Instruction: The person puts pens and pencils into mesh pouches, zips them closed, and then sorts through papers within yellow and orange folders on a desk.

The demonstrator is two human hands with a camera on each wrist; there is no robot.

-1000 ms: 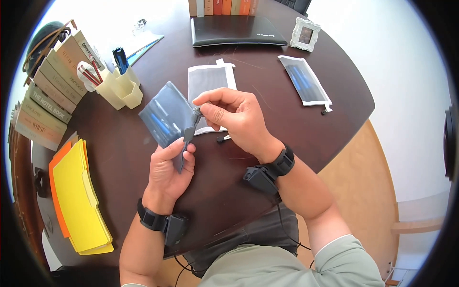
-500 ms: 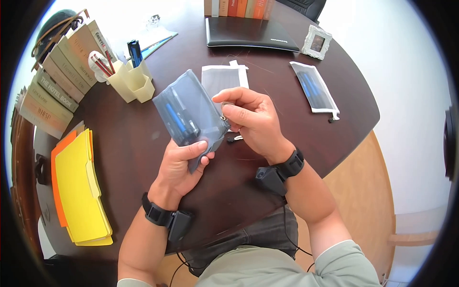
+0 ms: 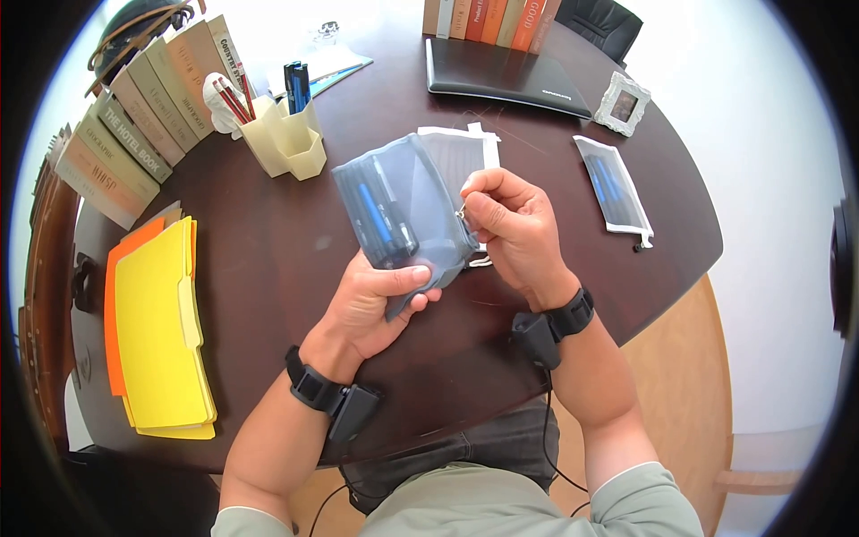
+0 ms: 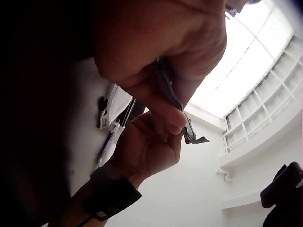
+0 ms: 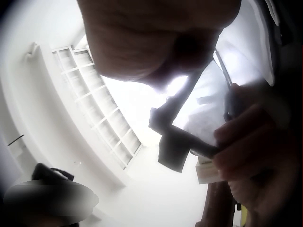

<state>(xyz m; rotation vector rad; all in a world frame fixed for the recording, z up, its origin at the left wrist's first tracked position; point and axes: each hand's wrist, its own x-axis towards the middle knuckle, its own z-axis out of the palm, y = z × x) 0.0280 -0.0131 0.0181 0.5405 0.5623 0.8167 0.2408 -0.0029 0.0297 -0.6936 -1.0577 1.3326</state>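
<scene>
A translucent blue-grey pouch (image 3: 407, 192) with blue and dark pens inside is held up above the table, tilted. The left hand (image 3: 371, 304) grips its lower corner, thumb on the front and fingers behind. At the pouch's right edge, the right hand (image 3: 519, 233) pinches a small metal zipper pull between thumb and forefinger. Behind the pouch a white-edged mesh pouch (image 3: 458, 148) lies partly covered. In the left wrist view the left hand (image 4: 161, 52) holds the pouch's edge; in the right wrist view the right hand (image 5: 161, 38) is dark above the pouch.
Another white-edged pouch (image 3: 615, 186) with blue pens lies at right. A closed laptop (image 3: 506, 76), picture frame (image 3: 622, 105) and books (image 3: 488, 22) stand at the back. To the left are a cream pen holder (image 3: 282, 141), a book row (image 3: 134, 134) and yellow folders (image 3: 161, 331).
The head view has shifted, so everything on the table sits farther right. The held pouch has turned its face more toward the head camera; both hands keep their holds.
</scene>
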